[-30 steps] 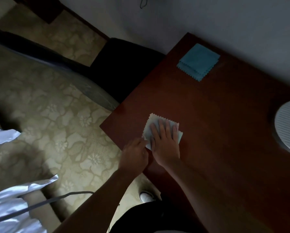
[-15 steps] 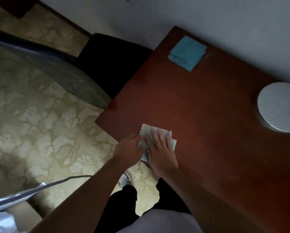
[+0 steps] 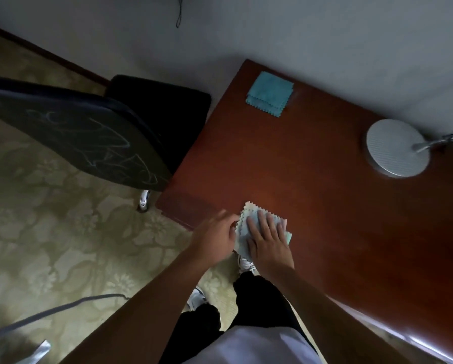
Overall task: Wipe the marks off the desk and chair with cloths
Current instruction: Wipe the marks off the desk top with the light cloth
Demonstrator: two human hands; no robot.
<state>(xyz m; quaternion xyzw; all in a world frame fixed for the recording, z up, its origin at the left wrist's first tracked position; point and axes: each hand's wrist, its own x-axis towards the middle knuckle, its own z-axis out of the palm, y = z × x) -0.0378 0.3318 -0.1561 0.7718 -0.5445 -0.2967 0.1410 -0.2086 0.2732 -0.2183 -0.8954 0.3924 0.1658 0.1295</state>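
Observation:
A pale green cloth (image 3: 247, 218) with zigzag edges lies on the red-brown desk (image 3: 312, 179) near its front left edge. My right hand (image 3: 268, 243) presses flat on it, fingers straight. My left hand (image 3: 214, 237) sits just left of the cloth at the desk edge, blurred, fingers stretched out, thumb by the cloth's edge. A folded teal cloth (image 3: 270, 93) lies at the desk's far left corner. The black chair's backrest (image 3: 83, 137), left of the desk, carries pale scribbled marks; its seat (image 3: 165, 109) is behind.
A round grey lamp base (image 3: 397, 148) stands on the desk at the far right by the wall. A chrome chair leg (image 3: 144, 200) is close to the desk's corner. A cable (image 3: 62, 308) runs across the patterned floor at the lower left.
My left hand has loosened from a curled hold at the cloth's edge to stretched fingers. My right hand stays flat on the cloth. My head has moved, bringing the chair's marked backrest into view.

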